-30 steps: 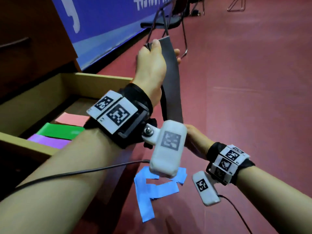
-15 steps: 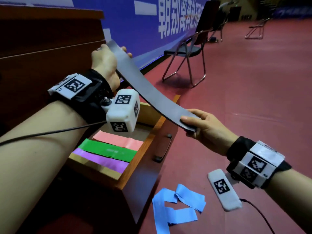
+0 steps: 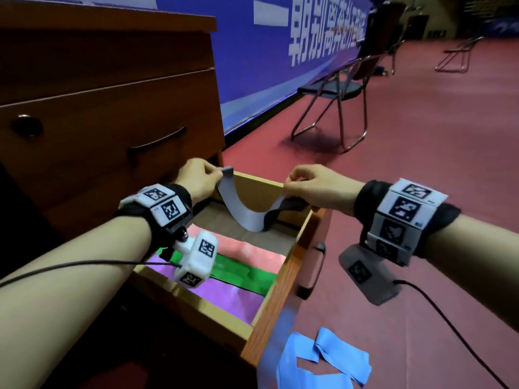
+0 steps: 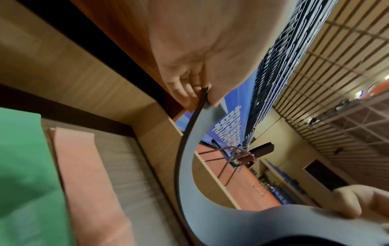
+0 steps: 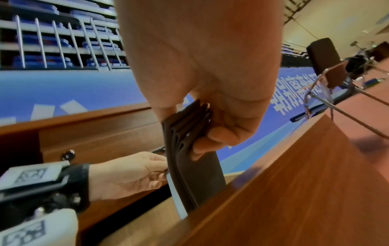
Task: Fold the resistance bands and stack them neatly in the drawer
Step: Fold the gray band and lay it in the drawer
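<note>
The left hand [image 3: 198, 178] pinches one end of the flat grey rubber resistance band [image 3: 247, 217] between thumb and curled fingers, above the back left corner of the open light-wood drawer [image 3: 283, 279]. The left wrist view confirms the pinch: the band's end [image 4: 203, 94] is clamped between the thumb and the fingertips [image 4: 183, 86]. The right hand [image 3: 314, 186] grasps the opposite end, with fingers curled over it, above the drawer's right side wall. In the right wrist view, several stacked layers of the band [image 5: 189, 129] show inside this grip.

Between the two hands the grey band sags in a U-shaped loop into the rear part of the drawer. Whether the bottom of the loop touches the drawer floor cannot be determined.

Three folded bands lie flat in the drawer, side by side, nearer the camera than the loop: a pink band [image 3: 247, 248] rearmost, a green band [image 3: 238, 272] in the middle, and a purple band [image 3: 222, 296] nearest the front.

The drawer projects from a dark brown wooden cabinet [image 3: 112, 108]. A crumpled light blue band [image 3: 323, 360] lies on the red floor [image 3: 421, 136], just beside the drawer front. A metal-framed folding chair [image 3: 337, 102] stands well apart, by a blue banner with white lettering [image 3: 266, 51].
</note>
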